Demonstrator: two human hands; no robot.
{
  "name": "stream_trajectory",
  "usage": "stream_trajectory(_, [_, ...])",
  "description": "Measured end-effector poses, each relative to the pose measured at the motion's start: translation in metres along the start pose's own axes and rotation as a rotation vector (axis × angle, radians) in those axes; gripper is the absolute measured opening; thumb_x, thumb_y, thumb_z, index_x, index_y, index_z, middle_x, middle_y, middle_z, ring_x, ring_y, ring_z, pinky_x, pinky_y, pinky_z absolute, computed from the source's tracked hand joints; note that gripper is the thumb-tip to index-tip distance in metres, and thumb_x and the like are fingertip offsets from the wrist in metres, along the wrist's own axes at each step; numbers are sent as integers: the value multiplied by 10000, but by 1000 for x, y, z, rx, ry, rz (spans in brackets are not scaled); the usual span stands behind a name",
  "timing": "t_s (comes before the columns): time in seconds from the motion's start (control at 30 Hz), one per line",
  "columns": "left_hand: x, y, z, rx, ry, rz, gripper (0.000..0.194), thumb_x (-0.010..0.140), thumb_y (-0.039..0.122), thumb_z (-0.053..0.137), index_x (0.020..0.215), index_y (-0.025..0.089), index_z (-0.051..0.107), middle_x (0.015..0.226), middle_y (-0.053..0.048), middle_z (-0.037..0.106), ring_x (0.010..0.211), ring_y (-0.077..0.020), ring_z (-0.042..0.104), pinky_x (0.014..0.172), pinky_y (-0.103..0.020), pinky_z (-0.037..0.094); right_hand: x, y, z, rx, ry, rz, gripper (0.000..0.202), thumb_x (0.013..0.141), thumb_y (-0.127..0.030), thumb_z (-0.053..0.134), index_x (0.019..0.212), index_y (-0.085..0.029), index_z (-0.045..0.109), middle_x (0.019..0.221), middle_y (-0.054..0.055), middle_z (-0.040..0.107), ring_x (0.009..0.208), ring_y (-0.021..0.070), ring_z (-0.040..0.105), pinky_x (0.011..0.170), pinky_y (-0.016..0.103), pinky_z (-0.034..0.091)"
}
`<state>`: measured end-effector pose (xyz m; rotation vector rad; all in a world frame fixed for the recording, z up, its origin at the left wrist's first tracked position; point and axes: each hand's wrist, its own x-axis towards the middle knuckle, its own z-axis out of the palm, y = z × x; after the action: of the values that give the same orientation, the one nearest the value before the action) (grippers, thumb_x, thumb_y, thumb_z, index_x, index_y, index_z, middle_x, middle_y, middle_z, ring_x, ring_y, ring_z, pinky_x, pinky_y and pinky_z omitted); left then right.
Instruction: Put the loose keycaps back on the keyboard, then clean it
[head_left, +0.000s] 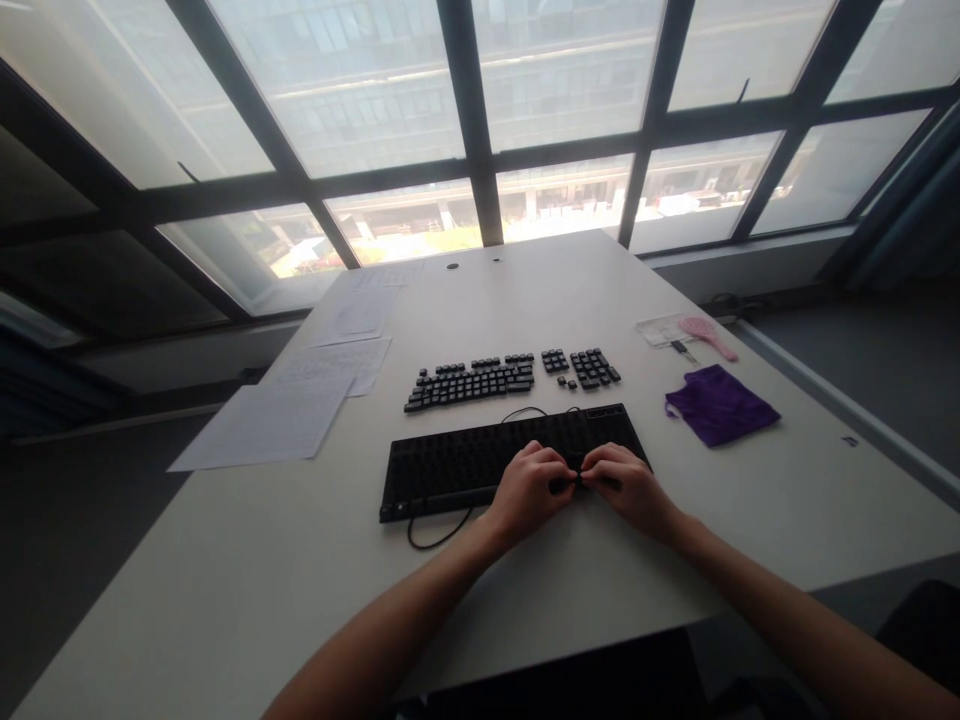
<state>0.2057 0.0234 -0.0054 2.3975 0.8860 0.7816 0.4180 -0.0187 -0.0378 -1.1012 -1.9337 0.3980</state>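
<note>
So there's a black keyboard (450, 465) lying on the white table (300, 570), close to the near edge, with its cable (442, 543) looping out in front. Both hands are over its right-hand part, fingers curled and tips pinched in, left hand (531, 485) and right hand (622, 482) nearly meeting. Might be something tiny and dark between them, but it's too murky, so I honestly can't tell if either one's gripping anything. Just beyond the keyboard, loose black keycaps (480, 382) sit in keyboard-like blocks, a big one on the left and smaller ones on the right. Off to the right there's a purple cloth (724, 408) and a pink brush (705, 335); paper sheets (262, 430) overlap on the left.
</note>
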Motion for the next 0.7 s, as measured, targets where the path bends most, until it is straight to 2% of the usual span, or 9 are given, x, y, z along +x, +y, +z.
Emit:
stream_trajectory(0.37, [1, -6, -2, -147, 3, -78, 142, 759, 118, 761, 865, 206, 793, 873, -34, 743, 846, -189, 612, 787, -313, 502, 0, -1, 0, -4, 2, 24, 128, 938, -168, 644, 825, -215, 681, 929, 50, 703, 855, 208, 636, 796, 377, 483])
stream_trajectory(0.6, [-1, -6, 1, -110, -1, -57, 128, 763, 125, 755, 858, 205, 788, 882, -44, 736, 859, -197, 606, 777, -310, 503, -2, -1, 0, -33, -11, 11, 122, 946, -177, 635, 838, -210, 682, 941, 54, 699, 861, 208, 627, 795, 383, 476])
stream_trajectory(0.7, [-1, -4, 3, -94, 10, -88, 119, 761, 130, 756, 854, 200, 782, 880, -43, 736, 851, -197, 611, 786, -316, 504, -2, 0, 0, -48, -19, -1, 123, 952, -176, 626, 845, -211, 678, 950, 56, 697, 864, 207, 621, 791, 383, 472])
